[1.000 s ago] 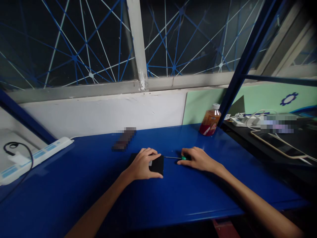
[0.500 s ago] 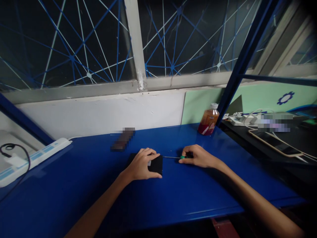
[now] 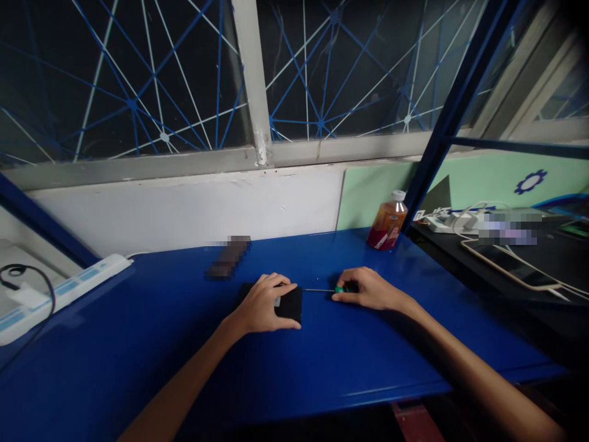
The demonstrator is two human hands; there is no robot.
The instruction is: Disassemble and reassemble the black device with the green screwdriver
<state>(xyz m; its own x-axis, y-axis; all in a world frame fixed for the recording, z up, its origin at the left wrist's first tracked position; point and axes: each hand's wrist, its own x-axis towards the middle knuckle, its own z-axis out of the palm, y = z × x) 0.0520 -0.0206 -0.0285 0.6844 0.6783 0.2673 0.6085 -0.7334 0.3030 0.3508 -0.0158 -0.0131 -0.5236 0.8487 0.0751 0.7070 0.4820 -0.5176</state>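
Observation:
A flat black box (image 3: 289,306) with a small pale label lies on the blue table. My left hand (image 3: 263,305) is over its left part, fingers along the far side and thumb along the near side, gripping it and hiding much of it. In my right hand (image 3: 363,288) is a screwdriver (image 3: 339,290), its green handle pinched between thumb and fingers. The thin metal shaft points left, and its tip meets the box's right edge near the far corner. Whether the tip sits in a screw is too small to tell.
A dark pixelated object (image 3: 229,256) lies behind the box. At the back right stands a drink bottle (image 3: 387,221). A white power strip (image 3: 69,298) runs along the left side. On the black desk to the right rests a phone (image 3: 510,265) with cables.

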